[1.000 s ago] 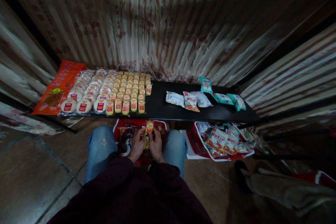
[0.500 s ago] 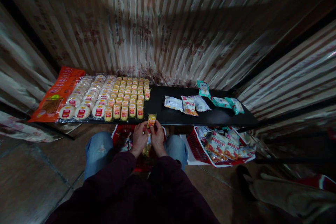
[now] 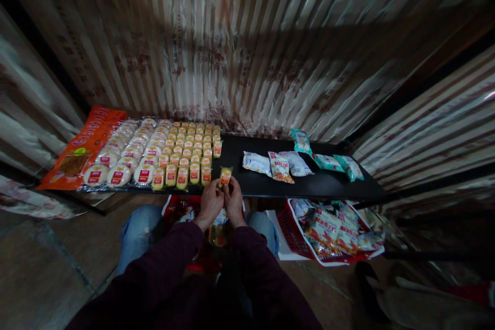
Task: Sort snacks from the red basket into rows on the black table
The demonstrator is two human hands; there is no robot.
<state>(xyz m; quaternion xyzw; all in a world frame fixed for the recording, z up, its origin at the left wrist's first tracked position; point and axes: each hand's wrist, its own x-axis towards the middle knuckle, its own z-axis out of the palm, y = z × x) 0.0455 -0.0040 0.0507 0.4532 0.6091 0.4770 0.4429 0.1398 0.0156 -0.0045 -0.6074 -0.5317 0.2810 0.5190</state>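
Note:
Between my fingertips is a small wrapped snack cake point(image 3: 225, 176), yellow with an orange and white label, held upright at the front edge of the black shelf point(image 3: 255, 185). My left hand point(image 3: 211, 204) grips its left side, and my right hand point(image 3: 234, 205) pinches it from the right. Just left of it stand tight rows of matching yellow cakes point(image 3: 182, 177). One more such cake point(image 3: 217, 148) sits at the right border of those rows. Under my hands, between my knees, a red basket point(image 3: 167, 210) holds more wrapped packets, partly hidden by my arms.
Rows of round white packaged crackers point(image 3: 119, 175) and a large orange bag point(image 3: 83, 149) fill the shelf's left end. White packets point(image 3: 257, 163) and green packets point(image 3: 328, 162) lie to the right. Below stands a red basket of snack bags point(image 3: 284, 224). Someone's shoe point(image 3: 369, 289) shows at lower right.
The view has tilted, so the shelf sits slightly lower in the picture. Both hands still hold the cake, slightly farther over the shelf edge and a little tilted.

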